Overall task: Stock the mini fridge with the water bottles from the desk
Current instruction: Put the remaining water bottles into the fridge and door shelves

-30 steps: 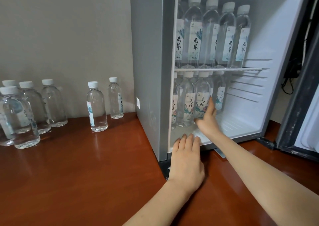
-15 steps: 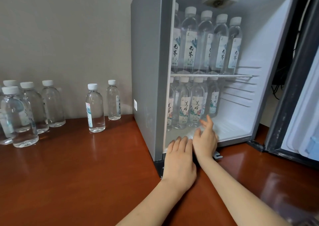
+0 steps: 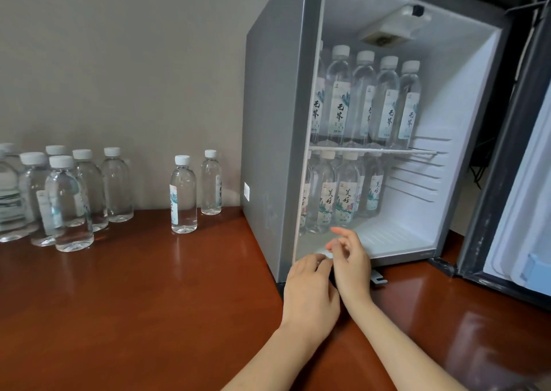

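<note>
L hand (image 3: 310,289) lies on the btm front lip of the mini fridge (image 3: 268,152), fingertips blurred, so can't tell if they hook it. R hand (image 3: 348,259) is close beside it, fingers loosely curled, index out, holding nothing. Lower-shelf bottles (image 3: 346,196) stand just beyond the R fingertips, w/ the upper row (image 3: 363,98) above. Desk water bottles (image 3: 183,193) stand upright well left of L hand on the desk (image 3: 149,301). Door (image 3: 521,182) is open, right of R hand.

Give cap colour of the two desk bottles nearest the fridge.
White on both, the front bottle and the rear bottle; clearest in the head view.
</note>
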A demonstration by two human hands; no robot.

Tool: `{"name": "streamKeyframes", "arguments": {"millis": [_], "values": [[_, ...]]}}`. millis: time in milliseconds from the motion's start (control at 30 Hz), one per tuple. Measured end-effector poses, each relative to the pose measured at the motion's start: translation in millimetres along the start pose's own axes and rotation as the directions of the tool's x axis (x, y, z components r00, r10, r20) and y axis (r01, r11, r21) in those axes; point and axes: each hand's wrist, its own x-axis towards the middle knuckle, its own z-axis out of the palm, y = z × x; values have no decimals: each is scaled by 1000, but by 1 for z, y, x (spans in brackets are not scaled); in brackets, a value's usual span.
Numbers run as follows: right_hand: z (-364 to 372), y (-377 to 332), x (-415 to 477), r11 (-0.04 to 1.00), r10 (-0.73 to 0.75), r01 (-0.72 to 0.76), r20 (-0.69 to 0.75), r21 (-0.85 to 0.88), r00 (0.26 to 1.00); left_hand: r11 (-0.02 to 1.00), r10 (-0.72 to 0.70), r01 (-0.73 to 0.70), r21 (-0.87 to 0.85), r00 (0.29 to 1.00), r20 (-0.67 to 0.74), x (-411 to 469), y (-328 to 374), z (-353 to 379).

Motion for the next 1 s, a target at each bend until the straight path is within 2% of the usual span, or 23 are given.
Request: {"name": "streamKeyframes", "arguments": {"millis": [267, 500, 667, 833, 1000], "values": [[0, -23, -31, 992, 50, -54, 40, 114, 998, 990, -118, 114, -87, 992, -42, -16, -9, -34], [18, -55, -67, 995, 38, -48, 111, 85, 993, 956, -276, 267, -123, 959, -58, -35, -29, -67], [43, -84, -93, 997, 26, -39, 186, 69, 982, 945, -315, 308, -112, 947, -57, -52, -38, -96], [86, -110, -115, 996, 30, -49, 242, 75, 970, 894, -448, 444, -60, 882, -145, -72, -76, -141], [126, -131, -131, 994, 20, -53, 330, 93, 944, 804, -586, 591, -65, 768, -257, -90, -127, -187]]}}
